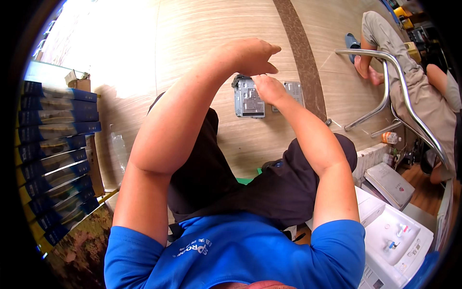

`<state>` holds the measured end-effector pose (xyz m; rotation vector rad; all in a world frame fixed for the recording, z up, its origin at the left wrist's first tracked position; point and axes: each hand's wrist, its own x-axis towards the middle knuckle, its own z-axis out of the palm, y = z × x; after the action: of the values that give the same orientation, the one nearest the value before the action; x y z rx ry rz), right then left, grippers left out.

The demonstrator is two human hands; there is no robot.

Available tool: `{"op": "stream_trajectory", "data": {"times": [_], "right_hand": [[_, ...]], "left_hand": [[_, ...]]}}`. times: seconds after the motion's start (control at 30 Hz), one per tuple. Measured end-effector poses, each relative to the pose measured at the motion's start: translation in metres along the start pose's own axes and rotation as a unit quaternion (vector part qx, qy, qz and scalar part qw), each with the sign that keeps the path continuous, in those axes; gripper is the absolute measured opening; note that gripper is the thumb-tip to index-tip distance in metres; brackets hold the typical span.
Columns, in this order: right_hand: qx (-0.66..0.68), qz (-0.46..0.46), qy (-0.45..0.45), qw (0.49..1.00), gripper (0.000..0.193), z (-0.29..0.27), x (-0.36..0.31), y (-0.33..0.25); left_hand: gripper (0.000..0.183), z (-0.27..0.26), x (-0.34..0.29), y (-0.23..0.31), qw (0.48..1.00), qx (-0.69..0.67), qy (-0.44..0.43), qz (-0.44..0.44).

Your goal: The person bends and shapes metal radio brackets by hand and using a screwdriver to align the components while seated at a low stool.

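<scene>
A: What is lying in the middle?

B: A grey metal box (249, 100) is lying on the pale floor (231, 139), in front of the person's knees. Its flat side is facing up.

A: Is anything lying beside it?

B: Yes, a flat grey metal piece (294, 88) is lying just to the right. The right arm is hiding some of it.

A: What is the right hand (269, 89) doing?

B: It is reaching over the box's far right part. Its fingers are bending, but I can't tell if they are pinching anything.

A: And the left hand (252, 58)?

B: It is hanging past the far end of the box and pointing to the right. Its thumb and a finger are spreading wide apart. I can't tell if the two hands are touching.

A: What is showing farther out?

B: A brown stripe (308, 67) is running along the floor, past the flat piece. Many blue boxes (57, 115) are standing in a pile on the left. On the right, shiny metal bars (405, 91) are curving in front of another person's leg (385, 38). A blue slipper (352, 41) is sitting by that person's foot. Closer in, a white plastic tub (406, 241) is sitting at the lower right.
</scene>
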<state>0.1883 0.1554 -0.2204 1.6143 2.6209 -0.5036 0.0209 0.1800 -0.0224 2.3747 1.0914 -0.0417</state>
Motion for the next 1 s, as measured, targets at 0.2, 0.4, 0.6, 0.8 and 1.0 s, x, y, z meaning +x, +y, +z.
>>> {"op": "stream_trajectory", "data": {"times": [0.2, 0.4, 0.6, 0.8, 1.0], "right_hand": [[0.018, -0.026, 0.067, 0.997, 0.032, 0.010, -0.001, 0.009], [0.025, -0.032, 0.056, 0.998, 0.030, 0.005, 0.002, 0.005], [0.019, 0.003, 0.012, 1.000, 0.025, 0.002, 0.003, 0.005], [0.035, -0.009, 0.030, 0.999, 0.027, -0.003, -0.002, 0.001], [0.040, 0.013, -0.024, 0.999, 0.028, -0.020, -0.001, -0.012]], "left_hand": [[0.062, 0.005, 0.003, -0.002, 1.000, 0.003, 0.011, 0.008], [0.062, 0.006, 0.002, -0.002, 1.000, 0.004, 0.012, 0.004], [0.062, 0.009, 0.006, -0.003, 1.000, 0.009, 0.011, 0.012], [0.061, 0.007, 0.005, 0.002, 1.000, 0.010, 0.004, 0.003], [0.061, 0.009, 0.004, 0.000, 1.000, 0.018, 0.002, -0.002]]}}
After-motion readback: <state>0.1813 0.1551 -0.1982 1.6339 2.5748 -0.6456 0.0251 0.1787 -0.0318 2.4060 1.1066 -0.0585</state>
